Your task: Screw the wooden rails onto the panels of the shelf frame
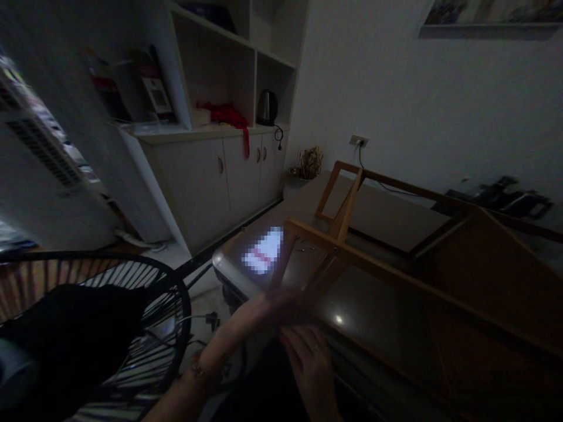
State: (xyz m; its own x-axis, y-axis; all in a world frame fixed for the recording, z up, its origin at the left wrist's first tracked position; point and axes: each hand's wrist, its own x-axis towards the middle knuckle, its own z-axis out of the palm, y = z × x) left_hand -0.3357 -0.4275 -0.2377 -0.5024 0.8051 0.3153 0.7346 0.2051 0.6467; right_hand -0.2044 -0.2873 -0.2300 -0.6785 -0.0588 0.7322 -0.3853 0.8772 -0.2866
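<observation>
A brown wooden frame (373, 264) with crossed bars and panels lies on the table at the right. My left hand (281, 306) is beside the table's near edge, close to the lower end of a frame leg. Motion and dim light smear its fingers, so its grip is unclear. My right hand (311, 354) is just below it, fingers bent together with their tips toward the left hand. Whatever may lie between those fingertips is hidden. A few small thin metal pieces, perhaps screws (302, 250), rest on the tabletop inside the frame. A bright blurred-out rectangle (264, 252) lies near the table corner.
The grey-brown table (303, 202) stands against the wall. A black round-rimmed chair (182, 305) with dark cloth is at the left. White cabinets (193, 176) hold a kettle (267, 107) and red cloth (229, 114). A plug and cable (212, 319) hang near the chair.
</observation>
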